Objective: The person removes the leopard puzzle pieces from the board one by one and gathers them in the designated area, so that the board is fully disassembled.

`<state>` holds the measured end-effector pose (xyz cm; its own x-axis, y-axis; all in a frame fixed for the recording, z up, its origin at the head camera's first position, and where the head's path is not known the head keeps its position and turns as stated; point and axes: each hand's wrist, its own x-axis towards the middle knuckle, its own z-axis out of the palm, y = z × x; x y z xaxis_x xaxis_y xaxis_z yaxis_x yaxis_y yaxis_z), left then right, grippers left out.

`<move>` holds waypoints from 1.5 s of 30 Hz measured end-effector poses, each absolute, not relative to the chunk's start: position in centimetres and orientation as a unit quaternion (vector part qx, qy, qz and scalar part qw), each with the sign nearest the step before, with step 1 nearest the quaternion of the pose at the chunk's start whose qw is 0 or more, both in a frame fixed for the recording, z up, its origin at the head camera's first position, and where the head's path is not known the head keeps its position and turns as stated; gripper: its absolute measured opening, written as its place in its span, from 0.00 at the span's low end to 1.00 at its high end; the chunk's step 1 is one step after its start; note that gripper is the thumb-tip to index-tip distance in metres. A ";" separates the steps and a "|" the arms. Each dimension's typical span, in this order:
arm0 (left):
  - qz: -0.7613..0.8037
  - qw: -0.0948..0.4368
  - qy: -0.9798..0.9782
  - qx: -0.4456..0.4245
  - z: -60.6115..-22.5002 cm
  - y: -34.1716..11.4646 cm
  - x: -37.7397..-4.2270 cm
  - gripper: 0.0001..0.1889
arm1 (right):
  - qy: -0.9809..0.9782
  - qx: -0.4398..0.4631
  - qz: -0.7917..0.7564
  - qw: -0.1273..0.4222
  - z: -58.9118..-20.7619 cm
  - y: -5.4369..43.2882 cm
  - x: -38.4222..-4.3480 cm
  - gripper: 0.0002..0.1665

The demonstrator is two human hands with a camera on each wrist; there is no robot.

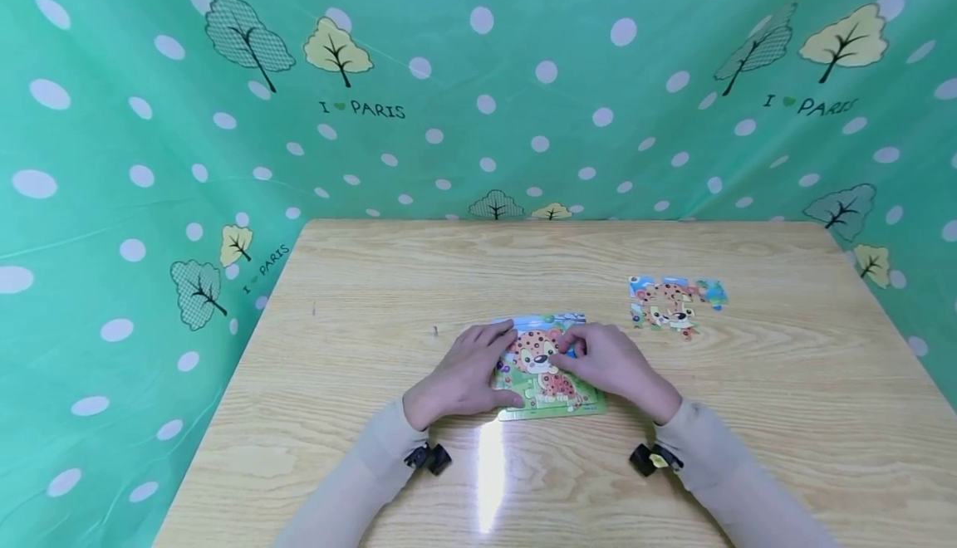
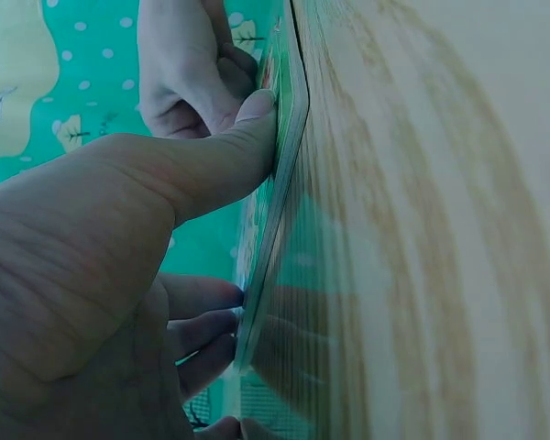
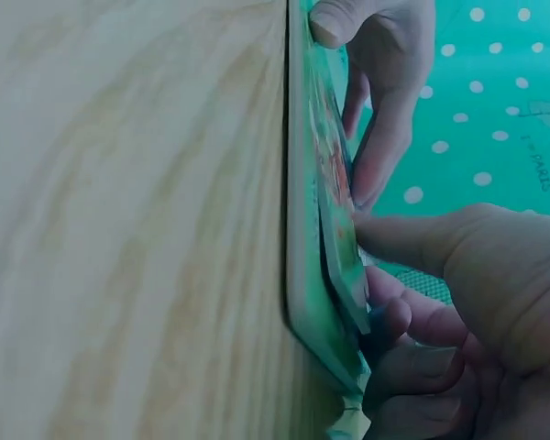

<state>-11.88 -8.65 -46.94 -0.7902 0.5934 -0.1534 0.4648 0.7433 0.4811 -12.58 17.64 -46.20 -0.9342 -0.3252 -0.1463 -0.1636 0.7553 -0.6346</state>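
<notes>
A jigsaw puzzle (image 1: 549,386) of a spotted cartoon leopard lies in its shallow green-edged frame on the table. My left hand (image 1: 467,369) rests across its left side, thumb on the front part and the other fingers spread toward the back edge. On the right side, my right hand (image 1: 609,359) pinches puzzle pieces. In the right wrist view the joined pieces (image 3: 346,266) stand tilted up off the frame (image 3: 302,275), with my right thumb on top and curled fingers beneath the raised edge. My left fingers (image 3: 380,156) touch the puzzle from the far side.
A second, partly joined leopard puzzle (image 1: 669,307) with an uneven outline lies at the back right of the wooden table (image 1: 374,282). A tiny dark bit (image 1: 435,331) is left of the frame. Green dotted cloth (image 1: 516,116) hangs behind the table and along its sides.
</notes>
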 end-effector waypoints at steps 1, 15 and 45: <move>0.214 0.151 0.922 0.287 -46.9 -8.6 -11.9 0.54 | 0.929 -0.132 -0.321 0.127 -46.2 17.7 -12.6 0.13; 0.212 0.151 0.922 0.285 -46.6 -8.6 -11.9 0.54 | 0.927 -0.111 -0.337 0.119 -46.5 18.2 -13.2 0.16; 0.213 0.153 0.922 0.285 -46.8 -8.7 -11.8 0.54 | 0.931 -0.083 -0.327 0.138 -46.4 17.8 -13.4 0.26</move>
